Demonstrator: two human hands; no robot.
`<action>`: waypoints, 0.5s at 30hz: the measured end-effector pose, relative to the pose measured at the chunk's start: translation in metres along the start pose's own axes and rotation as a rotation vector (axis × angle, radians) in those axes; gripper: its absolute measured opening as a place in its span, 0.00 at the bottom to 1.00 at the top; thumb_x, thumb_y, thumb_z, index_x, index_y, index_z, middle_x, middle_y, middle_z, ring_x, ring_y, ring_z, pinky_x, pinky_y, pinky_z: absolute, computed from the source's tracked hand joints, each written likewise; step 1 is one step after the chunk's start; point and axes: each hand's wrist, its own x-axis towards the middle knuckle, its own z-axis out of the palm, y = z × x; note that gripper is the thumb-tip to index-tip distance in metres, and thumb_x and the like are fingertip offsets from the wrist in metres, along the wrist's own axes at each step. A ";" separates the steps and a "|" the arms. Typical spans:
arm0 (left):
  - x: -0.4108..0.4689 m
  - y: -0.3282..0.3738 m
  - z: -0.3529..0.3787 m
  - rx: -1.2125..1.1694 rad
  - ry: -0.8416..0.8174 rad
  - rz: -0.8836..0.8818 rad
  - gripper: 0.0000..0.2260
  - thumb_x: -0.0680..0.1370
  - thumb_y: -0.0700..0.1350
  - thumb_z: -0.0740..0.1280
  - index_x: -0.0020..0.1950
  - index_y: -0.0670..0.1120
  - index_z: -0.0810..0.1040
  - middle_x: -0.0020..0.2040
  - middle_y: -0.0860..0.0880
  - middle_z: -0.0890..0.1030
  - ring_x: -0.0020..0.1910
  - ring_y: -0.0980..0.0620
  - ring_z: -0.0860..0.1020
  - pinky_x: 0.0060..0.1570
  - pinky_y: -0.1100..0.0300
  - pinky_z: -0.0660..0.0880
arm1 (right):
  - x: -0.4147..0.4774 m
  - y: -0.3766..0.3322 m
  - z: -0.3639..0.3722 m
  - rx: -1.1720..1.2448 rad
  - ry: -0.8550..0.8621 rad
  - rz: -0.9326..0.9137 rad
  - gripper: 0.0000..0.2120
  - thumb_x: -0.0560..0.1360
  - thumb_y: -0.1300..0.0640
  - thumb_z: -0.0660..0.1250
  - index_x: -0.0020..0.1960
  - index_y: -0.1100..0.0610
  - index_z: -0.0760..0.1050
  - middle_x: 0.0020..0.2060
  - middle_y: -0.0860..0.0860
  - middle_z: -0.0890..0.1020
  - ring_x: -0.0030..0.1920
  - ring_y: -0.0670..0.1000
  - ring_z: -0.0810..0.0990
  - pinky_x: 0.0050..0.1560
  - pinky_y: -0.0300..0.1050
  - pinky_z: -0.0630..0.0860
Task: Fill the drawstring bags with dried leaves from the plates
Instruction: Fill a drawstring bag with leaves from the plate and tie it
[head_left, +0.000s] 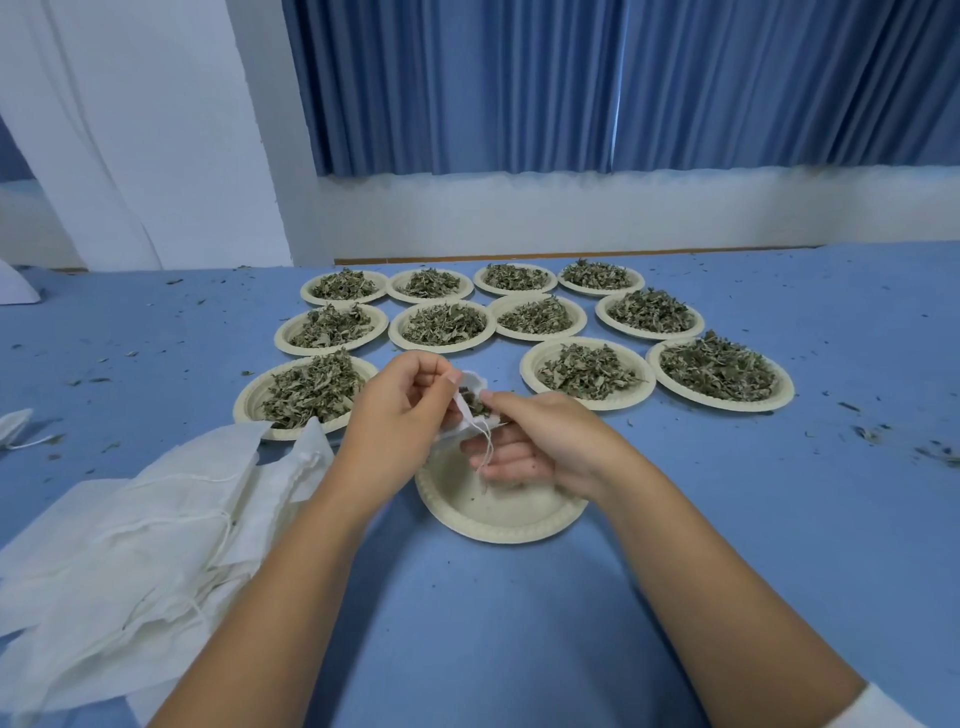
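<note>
The person holds 1 small white drawstring bag (470, 415) over an emptied paper plate (498, 519) at the near middle of the blue table (519, 623). The left hand (400, 410) pinches one edge of the bag's mouth. The right hand (524, 441) pinches the opposite side with thumb and forefinger, right at the dried leaves (475, 402) showing in the opening, with its other fingers loosely cupped beneath. The bag's cord (487, 447) dangles free, so the mouth is not yet drawn closed.

The task looks barely begun: 1 plate of 12 is empty. The other 11 heaped plates (719, 400) sit in 3 rows beyond the hands. A pile of flat, unfilled bags (130, 530) lies at the left, with 1 more bag (13, 423) at the far left edge. Leaf crumbs (867, 434) are scattered over the table.

No brand, label or writing can be read anywhere.
</note>
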 end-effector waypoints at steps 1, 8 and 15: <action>0.001 0.001 0.002 0.010 -0.005 0.000 0.04 0.81 0.40 0.65 0.48 0.43 0.78 0.37 0.51 0.80 0.35 0.57 0.79 0.43 0.60 0.81 | -0.002 -0.002 -0.002 0.041 -0.022 -0.015 0.15 0.78 0.52 0.68 0.53 0.64 0.78 0.40 0.58 0.86 0.43 0.58 0.86 0.38 0.46 0.83; 0.003 0.001 0.028 0.286 0.111 0.063 0.05 0.76 0.48 0.71 0.45 0.48 0.77 0.36 0.52 0.80 0.33 0.59 0.77 0.40 0.63 0.77 | -0.006 -0.004 -0.011 -0.059 0.132 -0.128 0.14 0.81 0.60 0.61 0.54 0.72 0.77 0.46 0.66 0.83 0.37 0.55 0.86 0.35 0.44 0.83; 0.010 0.000 0.036 0.517 0.146 0.008 0.17 0.69 0.55 0.74 0.53 0.49 0.76 0.52 0.48 0.77 0.47 0.53 0.77 0.44 0.61 0.74 | -0.005 -0.001 -0.007 -0.193 0.196 -0.243 0.16 0.80 0.62 0.60 0.36 0.62 0.79 0.34 0.54 0.83 0.32 0.50 0.83 0.33 0.44 0.82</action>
